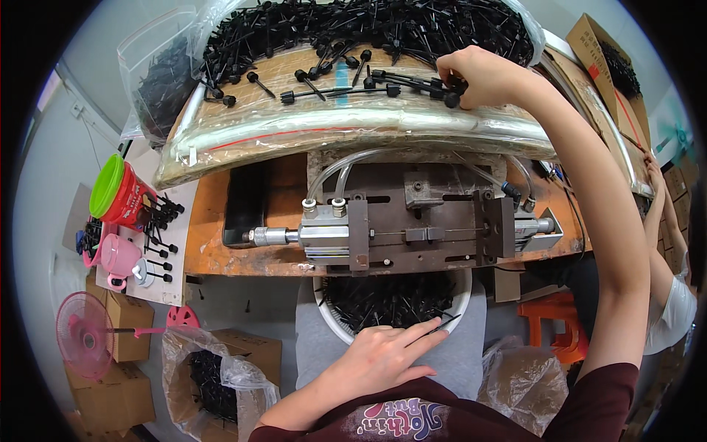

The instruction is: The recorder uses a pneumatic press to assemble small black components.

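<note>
My right hand (pixel 482 77) reaches to the far tray and is closed on black knob-headed rods (pixel 412 82), their ends showing under its fingers. Its fingertips are partly hidden. Loose rods of the same kind lie on the brown board, in front of a large heap of them (pixel 353 29). Over the near rim of a white bucket (pixel 465 298) in my lap, my left hand (pixel 387 355) rests with its fingers stretched out. Many black rods (pixel 390 298) fill the bucket, and one thin piece sticks out by the fingertips.
A metal fixture (pixel 420 236) with air cylinders and clear hoses is mounted on the orange bench (pixel 213 247). At left stand a red tub (pixel 129 195), a pink cup (pixel 120 254) and a pink fan (pixel 85 334). A co-worker's arm (pixel 658 184) shows at right, near an orange stool (pixel 556 320).
</note>
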`<state>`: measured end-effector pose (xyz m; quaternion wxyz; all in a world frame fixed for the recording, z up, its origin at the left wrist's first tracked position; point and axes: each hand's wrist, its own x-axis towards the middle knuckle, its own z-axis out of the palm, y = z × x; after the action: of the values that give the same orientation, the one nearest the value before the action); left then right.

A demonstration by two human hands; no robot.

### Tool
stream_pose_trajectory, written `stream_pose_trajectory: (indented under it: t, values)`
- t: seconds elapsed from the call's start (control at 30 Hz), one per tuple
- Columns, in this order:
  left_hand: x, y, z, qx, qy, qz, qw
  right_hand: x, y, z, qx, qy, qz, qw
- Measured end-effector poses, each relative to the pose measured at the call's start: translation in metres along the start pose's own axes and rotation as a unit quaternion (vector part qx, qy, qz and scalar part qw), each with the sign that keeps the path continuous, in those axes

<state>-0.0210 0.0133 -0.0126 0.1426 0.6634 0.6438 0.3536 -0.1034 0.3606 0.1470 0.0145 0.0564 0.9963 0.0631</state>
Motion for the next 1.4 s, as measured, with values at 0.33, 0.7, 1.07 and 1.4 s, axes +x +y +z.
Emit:
stream_pose_trajectory:
  t: [0.33,0.7,1.07,1.4]
  values:
    - [-0.005,-0.006,0.006,-0.003,-0.009,0.008,1.000,-0.004,-0.004,-0.028,0.176,0.066,0.067,0.980]
    - [-0.005,-0.004,0.008,-0.016,-0.019,0.002,1.000,0.037,-0.032,-0.011,0.026,-0.103,0.103,0.989]
    - [-0.006,-0.004,0.011,-0.024,-0.018,0.006,1.000,0.004,-0.025,-0.017,0.032,-0.007,0.034,0.999]
    - [0.026,0.005,-0.034,0.038,0.106,0.043,0.993,-0.013,0.003,-0.020,0.189,-0.003,0.063,0.980]
